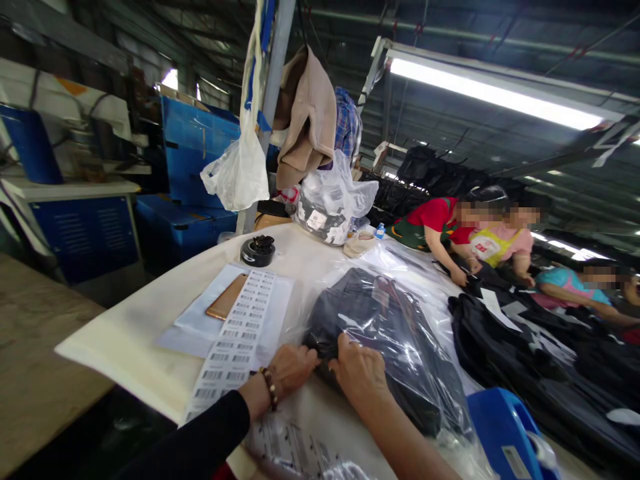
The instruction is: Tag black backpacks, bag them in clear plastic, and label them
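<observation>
A dark backpack-like bundle in a clear plastic bag point(370, 320) lies on the white table in front of me. My left hand point(291, 368), with a beaded bracelet at the wrist, is closed on the near left edge of the bag. Beside it my right hand point(361, 371) grips the same edge, fingers curled over the plastic. Exactly what lies under the fingertips is hidden. To the left of my hands runs a strip of barcode labels point(240, 327), overlapping a gold phone point(226, 297) and pale paper sheets point(193, 313).
A black round tape-like roll point(258, 252) stands at the far left of the table point(145, 307). A stuffed plastic sack point(323, 210) sits at the back. At right are a blue plastic jug point(507, 433), piled black items point(530, 347) and several co-workers leaning over them.
</observation>
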Demonstrator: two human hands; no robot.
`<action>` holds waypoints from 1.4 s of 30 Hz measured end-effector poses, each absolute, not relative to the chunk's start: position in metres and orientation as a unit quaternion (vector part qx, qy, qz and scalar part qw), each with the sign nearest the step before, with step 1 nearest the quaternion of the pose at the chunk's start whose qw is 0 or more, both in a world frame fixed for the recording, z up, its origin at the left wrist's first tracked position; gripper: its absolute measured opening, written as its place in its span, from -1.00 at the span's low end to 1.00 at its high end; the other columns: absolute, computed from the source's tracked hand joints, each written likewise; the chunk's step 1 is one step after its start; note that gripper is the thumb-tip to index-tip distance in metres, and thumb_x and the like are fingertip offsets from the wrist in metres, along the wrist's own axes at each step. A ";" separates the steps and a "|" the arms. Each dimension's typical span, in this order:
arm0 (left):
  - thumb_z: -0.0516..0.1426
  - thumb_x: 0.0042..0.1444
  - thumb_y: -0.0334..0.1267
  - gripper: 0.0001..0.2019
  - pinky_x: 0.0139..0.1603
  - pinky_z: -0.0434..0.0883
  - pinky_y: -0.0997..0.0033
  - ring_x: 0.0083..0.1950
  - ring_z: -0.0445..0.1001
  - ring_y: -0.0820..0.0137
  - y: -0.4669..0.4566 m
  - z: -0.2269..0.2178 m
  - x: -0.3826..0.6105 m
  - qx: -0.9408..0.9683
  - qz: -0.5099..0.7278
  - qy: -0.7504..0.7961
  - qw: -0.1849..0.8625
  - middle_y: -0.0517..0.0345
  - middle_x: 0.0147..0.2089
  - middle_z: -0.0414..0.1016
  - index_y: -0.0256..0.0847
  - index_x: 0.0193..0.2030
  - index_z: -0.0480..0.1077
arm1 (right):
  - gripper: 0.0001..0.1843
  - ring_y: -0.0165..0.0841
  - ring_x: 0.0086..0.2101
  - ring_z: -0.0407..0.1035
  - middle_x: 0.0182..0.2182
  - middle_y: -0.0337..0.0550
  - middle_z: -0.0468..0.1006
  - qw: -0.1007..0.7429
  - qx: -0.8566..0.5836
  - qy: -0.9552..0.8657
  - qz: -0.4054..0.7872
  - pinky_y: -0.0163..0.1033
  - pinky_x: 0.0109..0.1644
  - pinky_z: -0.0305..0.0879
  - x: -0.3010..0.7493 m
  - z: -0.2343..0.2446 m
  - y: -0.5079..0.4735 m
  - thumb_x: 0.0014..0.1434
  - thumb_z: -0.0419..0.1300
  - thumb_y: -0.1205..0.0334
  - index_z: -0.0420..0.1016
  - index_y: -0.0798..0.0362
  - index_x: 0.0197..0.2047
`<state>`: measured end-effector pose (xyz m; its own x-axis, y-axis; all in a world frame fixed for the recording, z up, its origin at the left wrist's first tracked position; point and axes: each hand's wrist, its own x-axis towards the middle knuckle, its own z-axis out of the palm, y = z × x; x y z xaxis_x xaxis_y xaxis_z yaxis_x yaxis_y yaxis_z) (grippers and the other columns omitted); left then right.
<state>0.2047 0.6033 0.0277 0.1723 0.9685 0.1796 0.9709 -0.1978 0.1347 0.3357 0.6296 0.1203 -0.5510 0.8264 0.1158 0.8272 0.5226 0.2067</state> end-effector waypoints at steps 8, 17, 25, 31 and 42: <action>-0.04 0.21 -0.34 -0.83 -0.36 0.36 0.33 -0.33 0.44 0.29 0.597 0.040 0.201 -0.741 -0.140 -0.656 0.020 0.04 -0.37 0.44 -0.27 -0.32 0.34 | -0.85 -0.26 -0.37 0.43 -0.41 -0.13 0.52 0.091 -0.446 -0.879 -0.140 -0.21 -0.32 0.23 0.380 0.127 0.627 0.19 0.04 0.25 0.40 0.05 -0.34; -0.13 0.22 -0.25 -0.77 -0.08 0.31 0.17 -0.13 0.37 0.23 0.568 0.061 0.167 -0.583 -0.325 -0.743 0.045 -0.04 -0.20 0.42 -0.25 -0.24 0.30 | -0.64 -0.27 -0.06 0.33 -0.07 -0.19 0.51 0.292 -0.231 -0.909 -0.186 -0.09 0.10 0.05 0.422 0.065 0.602 0.13 0.04 0.40 0.35 -0.01 0.00; -0.01 -0.02 0.18 -0.50 -0.06 0.28 0.07 -0.11 0.41 0.04 0.643 0.081 0.165 -0.448 -0.354 -0.766 -0.295 -0.15 -0.24 0.46 -0.30 -0.35 0.32 | -0.40 -0.09 -0.02 0.31 0.00 0.15 0.41 0.248 -0.690 -0.677 0.067 -0.04 -0.01 0.29 0.559 0.096 0.690 0.05 -0.08 -0.08 0.36 0.19 -0.01; 0.13 -0.24 0.25 -0.46 -0.21 0.44 0.22 -0.20 0.50 0.06 0.691 0.079 0.180 -0.419 -0.343 -0.691 -0.479 -0.14 -0.36 0.53 -0.31 -0.50 0.41 | -0.24 -0.07 0.02 0.30 0.00 0.28 0.40 0.166 -0.749 -0.623 0.153 -0.08 0.08 0.22 0.580 0.086 0.728 0.06 -0.10 -0.11 0.26 0.41 0.07; 0.05 -0.16 0.11 -0.58 0.00 0.44 0.22 -0.10 0.51 0.17 0.689 0.055 0.184 -0.380 -0.331 -0.509 -0.698 0.08 -0.25 0.57 -0.14 -0.34 0.53 | -0.46 -0.04 0.11 0.16 0.10 0.15 0.30 0.182 -0.668 -0.718 0.073 0.13 0.11 0.11 0.512 0.124 0.787 0.16 -0.01 -0.02 0.27 0.11 0.11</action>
